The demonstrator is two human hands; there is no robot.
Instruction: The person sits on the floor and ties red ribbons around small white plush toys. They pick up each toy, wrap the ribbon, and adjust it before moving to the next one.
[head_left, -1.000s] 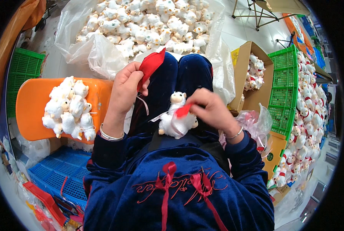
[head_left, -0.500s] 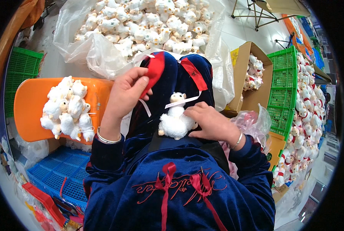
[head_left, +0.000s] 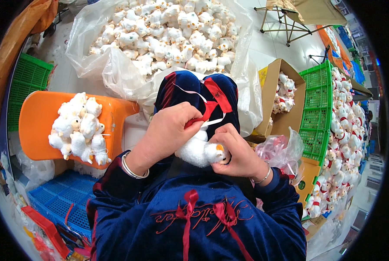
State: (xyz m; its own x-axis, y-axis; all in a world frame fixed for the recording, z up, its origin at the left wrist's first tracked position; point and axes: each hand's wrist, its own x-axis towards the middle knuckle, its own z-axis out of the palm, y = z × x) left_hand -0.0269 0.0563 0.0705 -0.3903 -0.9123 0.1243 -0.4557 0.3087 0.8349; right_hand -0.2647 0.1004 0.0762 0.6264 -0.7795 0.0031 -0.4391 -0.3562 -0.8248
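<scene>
A white plush sheep (head_left: pixel 197 153) lies tilted on my lap between my two hands. My left hand (head_left: pixel 170 130) is closed on a red cloth scarf (head_left: pixel 208 111) with white ribbon ends, close by the sheep's neck; the hand covers part of the sheep's upper end. My right hand (head_left: pixel 240 153) grips the sheep near its orange-tipped feet, thumb and fingers bent round it. Across my right knee lies a second red strip (head_left: pixel 218 93), and a white ribbon (head_left: pixel 216 121) runs from it toward the sheep.
In front, a large clear plastic sheet (head_left: pixel 87 65) holds a heap of plush sheep. An orange stool (head_left: pixel 35 126) bears several more at the left, above a blue crate (head_left: pixel 66 191). To the right stand a cardboard box (head_left: pixel 268 93) and a green crate (head_left: pixel 314 115) beside sheep with red scarves.
My left hand has brought the red scarf down and right to the sheep's neck. The sheep has been tipped over, and my right hand has moved from its side to its feet.
</scene>
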